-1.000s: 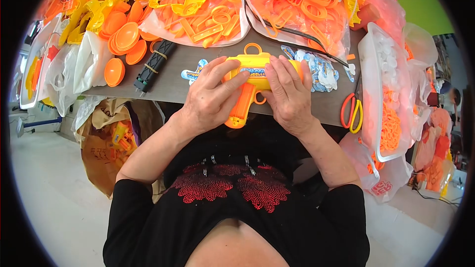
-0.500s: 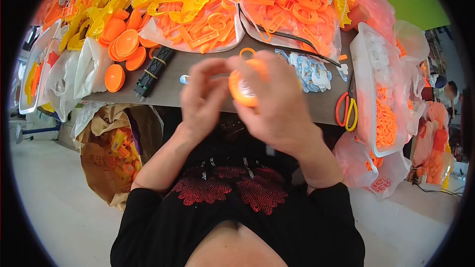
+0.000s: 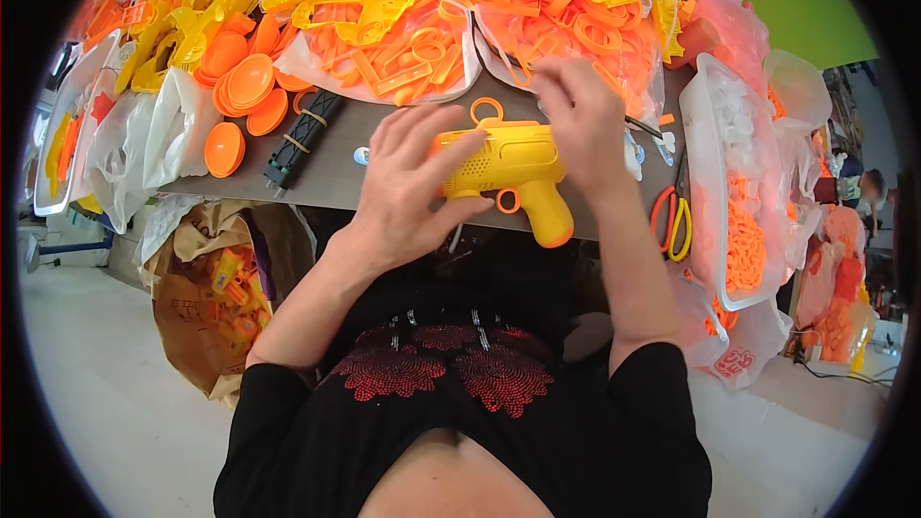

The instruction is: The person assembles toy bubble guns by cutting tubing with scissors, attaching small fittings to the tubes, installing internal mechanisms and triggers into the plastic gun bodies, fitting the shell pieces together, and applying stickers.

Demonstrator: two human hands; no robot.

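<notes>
My left hand (image 3: 408,168) is wrapped round the front of a yellow toy gun (image 3: 513,161), thumb below and fingers above. The gun lies sideways over the table edge, its grip pointing down, with an orange trigger ring (image 3: 508,200) and an orange grip end. My right hand (image 3: 580,125) is raised at the gun's rear, fingers bent together; whether a small thing is between them is hidden. Behind the gun, an orange ring (image 3: 486,102) rests on the table. Blue-and-white stickers (image 3: 633,155) are mostly covered by my right hand and wrist.
Bags of orange parts (image 3: 413,67) and yellow shells (image 3: 384,2) line the back. Orange cups (image 3: 224,150) and black banded rods (image 3: 299,142) lie left. Red-and-yellow scissors (image 3: 679,228) and a white bin (image 3: 705,192) stand right. A paper bag (image 3: 182,312) is below left.
The toy gun has turned from its round orange end facing me to lying sideways. My left hand now grips its front, and my right hand has moved up and right, off its front.
</notes>
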